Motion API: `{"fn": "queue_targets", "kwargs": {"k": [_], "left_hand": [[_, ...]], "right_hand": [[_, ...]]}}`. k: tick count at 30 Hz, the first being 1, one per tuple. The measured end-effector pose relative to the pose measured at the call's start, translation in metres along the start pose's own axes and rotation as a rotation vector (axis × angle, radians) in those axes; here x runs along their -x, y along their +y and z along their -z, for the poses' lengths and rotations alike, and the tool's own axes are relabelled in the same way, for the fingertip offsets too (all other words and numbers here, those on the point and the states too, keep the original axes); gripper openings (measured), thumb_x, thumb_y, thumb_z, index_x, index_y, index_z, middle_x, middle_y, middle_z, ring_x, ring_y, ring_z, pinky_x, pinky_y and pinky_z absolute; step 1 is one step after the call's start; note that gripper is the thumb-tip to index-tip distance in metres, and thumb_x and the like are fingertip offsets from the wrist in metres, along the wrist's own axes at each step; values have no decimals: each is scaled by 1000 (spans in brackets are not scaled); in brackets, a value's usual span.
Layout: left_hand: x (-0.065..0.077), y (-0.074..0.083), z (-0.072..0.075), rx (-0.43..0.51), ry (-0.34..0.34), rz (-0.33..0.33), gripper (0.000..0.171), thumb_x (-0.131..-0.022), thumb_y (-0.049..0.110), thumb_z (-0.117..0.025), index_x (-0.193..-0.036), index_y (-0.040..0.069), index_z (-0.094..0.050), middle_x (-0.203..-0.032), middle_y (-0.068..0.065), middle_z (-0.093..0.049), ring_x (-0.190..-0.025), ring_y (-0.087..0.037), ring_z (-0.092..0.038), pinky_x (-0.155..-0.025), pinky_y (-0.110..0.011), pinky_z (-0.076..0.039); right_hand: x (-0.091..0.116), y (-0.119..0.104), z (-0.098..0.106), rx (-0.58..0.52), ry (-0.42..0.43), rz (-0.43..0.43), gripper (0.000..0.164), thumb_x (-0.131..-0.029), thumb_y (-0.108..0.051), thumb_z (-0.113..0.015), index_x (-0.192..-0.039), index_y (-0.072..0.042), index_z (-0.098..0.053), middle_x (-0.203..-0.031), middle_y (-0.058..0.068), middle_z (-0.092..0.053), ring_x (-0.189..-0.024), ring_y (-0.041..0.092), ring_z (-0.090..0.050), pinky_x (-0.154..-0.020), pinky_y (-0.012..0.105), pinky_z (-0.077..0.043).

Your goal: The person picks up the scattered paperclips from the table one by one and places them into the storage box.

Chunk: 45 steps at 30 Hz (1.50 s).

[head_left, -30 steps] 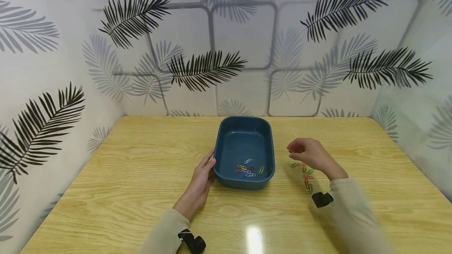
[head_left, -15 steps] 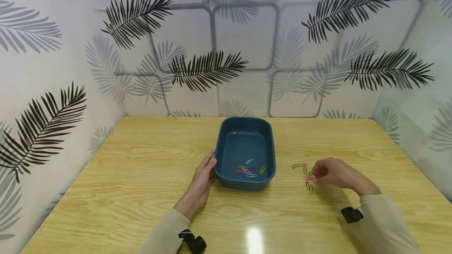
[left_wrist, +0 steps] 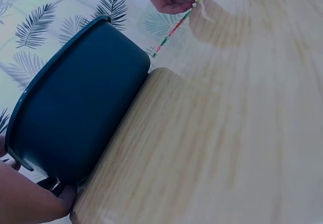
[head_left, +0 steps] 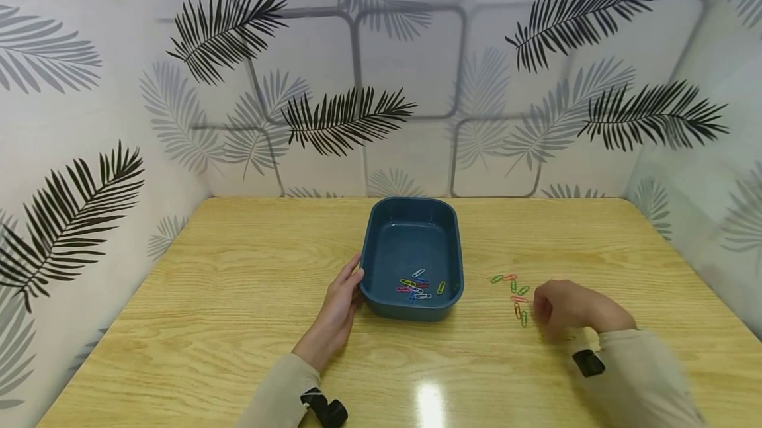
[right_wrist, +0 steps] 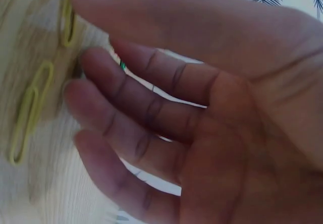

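Loosely curved at the right grip (head_left: 574, 309), with a gap between thumb and fingertips in the right wrist view; without visible hold, though hard to tell whether touching the first yellow clip (right_wrist: 67, 37) by the thumb tip. Low over the bench (head_left: 268, 269) there, blurred in the head view, with a second yellow clip (right_wrist: 30, 110) lying near. Next, on the side towards the tray, strewn in an uneven line: green clips (head_left: 514, 286) and reddish clips (head_left: 519, 299).

Curled at the left grip (head_left: 337, 309) around the left side of the blue tray (head_left: 407, 243), holding near the closest corner. Inside, towards the near end, bunched together: mixed clips (head_left: 423, 296) in white, yellow, blue and pink, with a lone yellow clip (head_left: 440, 288) nearer the right wall.

Further out, around both forearms, light sleeves (head_left: 643, 375) and black wrist devices (head_left: 589, 362). Beyond the far bench edge, a pale backdrop (head_left: 411, 157) with leaf prints.
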<state>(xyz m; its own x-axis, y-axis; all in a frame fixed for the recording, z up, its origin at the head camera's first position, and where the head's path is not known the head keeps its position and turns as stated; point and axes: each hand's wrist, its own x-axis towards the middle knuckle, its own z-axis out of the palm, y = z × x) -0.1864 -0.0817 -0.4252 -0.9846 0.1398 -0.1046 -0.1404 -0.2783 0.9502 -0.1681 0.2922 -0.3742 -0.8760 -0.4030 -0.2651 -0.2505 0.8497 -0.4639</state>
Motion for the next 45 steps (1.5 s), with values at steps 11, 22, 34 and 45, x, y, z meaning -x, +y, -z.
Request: {"fn": "queue_targets", "kwargs": {"k": [11,22,34,45], "left_hand": [[1,0,1,-4,-5,-5,50,-106,19,-38,-154,9,-27,-153,-18,-30,-134,-34,-36,-110,-46,-25],[0,0,0,11,2,-3,50,-106,19,-39,-153,10,-28,-153,-16,-31,-133,-33,-38,-108,-44,-27],[0,-1,2,-1,-1,-1,50,-105,18,-39,-153,9,-28,-153,-17,-31,-134,-33,-37,-109,-45,-26],[-1,-1,2,-2,-4,-8,51,-105,20,-40,-153,9,-27,-153,-17,-31,-135,-33,-36,-109,-45,-26]], "right_hand": [[-4,-7,-6,50,0,-3,25,-65,4,-81,-77,-8,-63,-76,-2,-56,-66,13,-49,-60,31,-46],[-5,-4,-8,4,-36,31,22,-73,11,-72,-74,-9,-61,-68,-3,-54,-60,12,-46,-55,28,-41],[-13,-12,2,-52,30,161,16,-81,7,-60,-77,-9,-57,-66,-4,-49,-55,10,-42,-52,29,-36],[-33,-37,21,-102,198,145,9,-87,-1,-63,-83,-5,-57,-75,1,-57,-64,15,-51,-59,33,-42]]}}
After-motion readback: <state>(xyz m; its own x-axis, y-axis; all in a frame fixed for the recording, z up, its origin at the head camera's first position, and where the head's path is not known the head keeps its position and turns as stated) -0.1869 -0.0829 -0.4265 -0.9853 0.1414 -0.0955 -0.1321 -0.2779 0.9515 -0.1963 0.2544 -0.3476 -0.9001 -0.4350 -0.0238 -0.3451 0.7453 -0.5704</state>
